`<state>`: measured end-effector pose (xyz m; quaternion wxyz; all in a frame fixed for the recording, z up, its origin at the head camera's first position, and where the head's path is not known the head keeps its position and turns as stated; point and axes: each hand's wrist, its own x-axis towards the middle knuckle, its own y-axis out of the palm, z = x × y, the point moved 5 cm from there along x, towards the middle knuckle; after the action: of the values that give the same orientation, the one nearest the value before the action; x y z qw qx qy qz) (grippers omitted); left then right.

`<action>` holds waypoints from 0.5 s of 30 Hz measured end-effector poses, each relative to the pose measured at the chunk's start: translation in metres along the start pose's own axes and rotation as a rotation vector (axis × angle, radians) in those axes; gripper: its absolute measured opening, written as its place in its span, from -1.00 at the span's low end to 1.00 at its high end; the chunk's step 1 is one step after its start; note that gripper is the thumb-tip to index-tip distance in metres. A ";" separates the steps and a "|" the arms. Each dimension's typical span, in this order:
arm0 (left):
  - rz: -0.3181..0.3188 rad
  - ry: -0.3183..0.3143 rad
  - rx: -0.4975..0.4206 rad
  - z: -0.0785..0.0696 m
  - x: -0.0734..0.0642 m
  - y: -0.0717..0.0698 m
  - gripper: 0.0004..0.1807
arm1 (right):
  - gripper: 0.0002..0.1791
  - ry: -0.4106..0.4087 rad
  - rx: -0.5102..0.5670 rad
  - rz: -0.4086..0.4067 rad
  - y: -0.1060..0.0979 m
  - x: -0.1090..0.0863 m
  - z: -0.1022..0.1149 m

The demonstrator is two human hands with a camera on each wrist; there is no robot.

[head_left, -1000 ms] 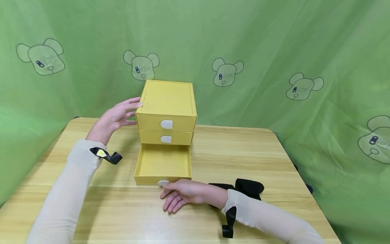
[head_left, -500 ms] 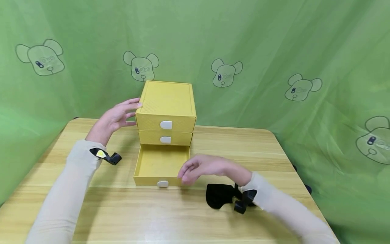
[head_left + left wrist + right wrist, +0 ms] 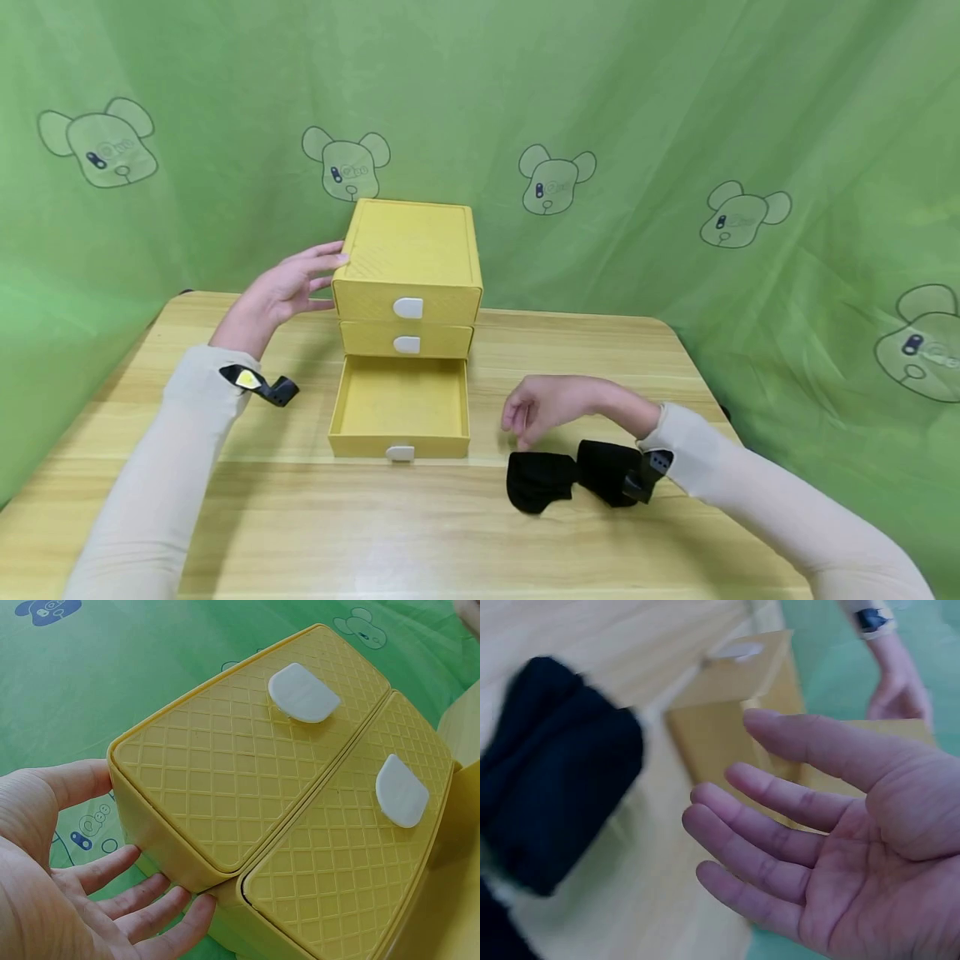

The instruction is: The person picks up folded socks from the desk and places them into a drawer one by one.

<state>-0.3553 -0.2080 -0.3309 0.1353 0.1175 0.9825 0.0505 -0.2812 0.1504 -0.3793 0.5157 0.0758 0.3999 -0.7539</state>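
A yellow cabinet (image 3: 412,242) of stacked drawers with white pull tabs stands on the table. Its bottom drawer (image 3: 367,446) is pulled out and has nothing in it; the upper two are closed. My left hand (image 3: 276,292) touches the cabinet's left side, fingertips spread along the wall and thumb near the top corner, as the left wrist view shows. My right hand (image 3: 553,406) hovers to the right of the drawer with loosely bent fingers and an empty palm. Just in front of it lie two black folded fabric pieces, a left one (image 3: 538,481) and a right one (image 3: 607,468), resembling rolled socks.
The wooden table (image 3: 315,533) has rounded far corners. A green curtain (image 3: 465,92) printed with bear heads hangs behind it and along both sides. Black camera mounts sit on both sleeves, the right one (image 3: 647,477) overlapping the right black piece in the head view.
My right hand has left the bottom drawer's white tab and moved right and up, over toward the black fabric pieces, which now show more fully. The left hand and the drawer stay put.
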 end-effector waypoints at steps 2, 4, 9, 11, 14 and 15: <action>0.000 -0.001 -0.001 0.000 0.000 0.000 -0.16 | -0.65 0.018 -0.023 0.010 0.003 0.000 -0.010; 0.000 -0.001 -0.003 0.001 0.000 0.000 -0.16 | -0.66 0.040 -0.043 0.017 0.006 0.000 -0.019; -0.003 -0.004 -0.004 0.001 -0.001 -0.001 -0.17 | -0.72 0.070 -0.076 0.046 0.015 0.002 -0.038; -0.003 -0.004 -0.003 0.000 -0.001 -0.001 -0.16 | -0.75 0.063 -0.081 0.050 0.019 0.004 -0.042; 0.000 -0.001 -0.002 0.001 0.001 -0.001 -0.16 | -0.78 0.042 -0.092 0.051 0.023 0.006 -0.045; 0.000 0.000 -0.003 0.001 0.002 -0.001 -0.15 | -0.79 0.031 -0.103 0.050 0.024 0.006 -0.045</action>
<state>-0.3567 -0.2084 -0.3320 0.1353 0.1173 0.9825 0.0519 -0.2774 0.1728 -0.4250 0.5313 0.0706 0.4439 -0.7181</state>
